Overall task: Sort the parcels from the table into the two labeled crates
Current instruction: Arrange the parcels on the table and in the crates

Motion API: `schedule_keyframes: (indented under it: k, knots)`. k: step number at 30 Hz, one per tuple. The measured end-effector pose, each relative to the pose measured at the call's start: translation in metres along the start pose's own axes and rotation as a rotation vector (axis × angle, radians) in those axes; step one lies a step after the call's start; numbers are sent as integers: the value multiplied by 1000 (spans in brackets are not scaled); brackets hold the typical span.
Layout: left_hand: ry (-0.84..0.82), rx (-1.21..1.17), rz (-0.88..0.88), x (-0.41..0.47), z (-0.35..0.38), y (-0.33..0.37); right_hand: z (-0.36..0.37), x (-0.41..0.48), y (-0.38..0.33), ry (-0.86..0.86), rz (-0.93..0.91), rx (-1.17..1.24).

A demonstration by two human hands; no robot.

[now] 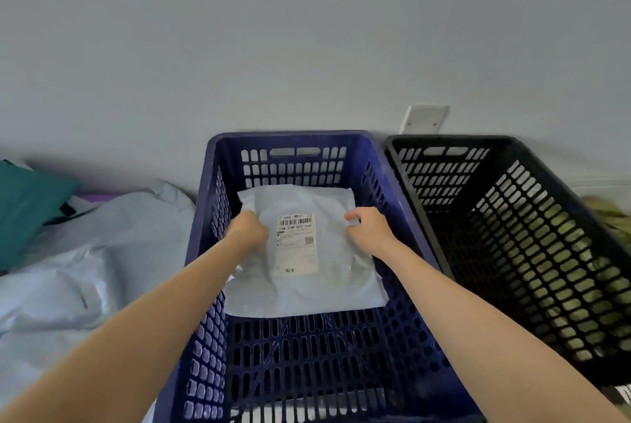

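A pale grey-blue parcel bag (307, 289) with a white shipping label lies flat inside the blue crate (293, 139), label facing up. Both my arms reach into that crate. My left hand (247, 229) grips the parcel's left edge with curled fingers. On the other side, my right hand (368, 226) pinches the right edge. A black crate (450, 141) stands directly to the right of the blue one, and I see no parcel in it.
Several pale grey parcel bags (78, 269) lie piled to the left of the blue crate, with a teal bag (24, 207) behind them. A grey wall rises behind both crates, with a white wall plate (425, 119). Greenish cloth (611, 214) shows beyond the black crate.
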State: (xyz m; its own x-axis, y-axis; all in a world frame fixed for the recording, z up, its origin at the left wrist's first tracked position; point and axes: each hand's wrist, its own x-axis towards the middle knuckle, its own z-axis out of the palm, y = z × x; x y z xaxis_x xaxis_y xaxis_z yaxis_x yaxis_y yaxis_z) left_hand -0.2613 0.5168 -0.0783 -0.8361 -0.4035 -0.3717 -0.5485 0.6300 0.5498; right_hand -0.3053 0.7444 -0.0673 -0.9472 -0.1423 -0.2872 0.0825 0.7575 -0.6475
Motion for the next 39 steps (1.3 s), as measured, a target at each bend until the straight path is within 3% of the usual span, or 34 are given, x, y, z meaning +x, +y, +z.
schedule_keyframes:
  k: [8,17,19,22,25,28,32,39]
  knots:
    - [-27,-57,-65,19,44,-4,28,30,12,29,121,-154]
    - [-251,40,23,25,84,-22,64,30,44,-269,157,-320]
    - [-251,69,6,21,92,-25,71,31,49,-197,132,-422]
    - [-182,239,49,20,100,-31,84,33,48,49,-77,-582]
    - [-114,386,227,25,107,-41,94,41,53,-15,-276,-593]
    - [-147,451,337,32,114,-46,101,49,64,-142,-233,-611]
    - [-189,467,320,39,125,-47,110,53,74,-231,-138,-553]
    - [-235,463,281,45,126,-43,114,58,74,-201,-116,-531]
